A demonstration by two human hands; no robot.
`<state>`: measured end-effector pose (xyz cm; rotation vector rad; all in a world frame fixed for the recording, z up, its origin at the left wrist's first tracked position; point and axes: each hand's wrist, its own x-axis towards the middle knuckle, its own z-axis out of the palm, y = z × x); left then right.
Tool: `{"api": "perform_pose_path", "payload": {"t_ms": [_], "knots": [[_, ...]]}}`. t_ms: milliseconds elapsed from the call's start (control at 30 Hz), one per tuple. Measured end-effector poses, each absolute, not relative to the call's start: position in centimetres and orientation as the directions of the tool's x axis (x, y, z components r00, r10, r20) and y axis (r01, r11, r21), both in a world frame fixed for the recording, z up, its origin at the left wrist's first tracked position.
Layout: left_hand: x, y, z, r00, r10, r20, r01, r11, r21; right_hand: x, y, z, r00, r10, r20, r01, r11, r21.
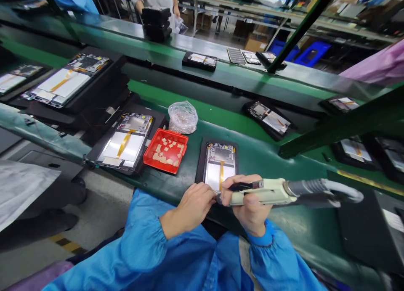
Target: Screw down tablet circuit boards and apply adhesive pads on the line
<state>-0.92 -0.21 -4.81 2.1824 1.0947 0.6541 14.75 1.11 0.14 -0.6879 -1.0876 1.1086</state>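
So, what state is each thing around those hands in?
Right hand: wrapped around pale tool.
Pale tool: held, hose or cable attached.
Left hand: curled, grip unclear.
Nearest device: uncovered, insides exposed.
Red tray: open, holding beige pieces.
Device left of tray: also uncovered.
Clear bag: holding contents, closure unclear.

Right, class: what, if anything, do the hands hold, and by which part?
The right hand grips the pale tool around its front. The left hand is near the tool's tip; whether it holds anything cannot be told.
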Motion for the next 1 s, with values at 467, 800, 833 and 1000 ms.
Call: {"api": "perform_pose_path", "payload": {"t_ms": [467,800,833,1000], "knots": [[-3.8,0.1,-5.4,0.168,0.985,0.030,0.537,-0.117,0.835,15.2,0.4,-2.2,-0.060,0.931,0.361,-0.269,0.333,-0.904],[-4.1,0.5,-6.5,0.087,0.995,-0.050,0.530,-0.004,0.848,15.5,-0.8,-3.7,-0.086,0.925,0.369,-0.105,0.360,-0.927],[-4.0,0.6,-6.6,0.085,0.995,-0.060,0.526,0.006,0.850,15.3,-0.8,-3.7,-0.082,0.928,0.364,-0.119,0.353,-0.928],[-3.8,1.0,-6.3,0.056,0.991,-0.120,0.509,0.076,0.858,15.8,0.3,-1.5,0.000,0.943,0.334,-0.259,0.322,-0.911]]}}
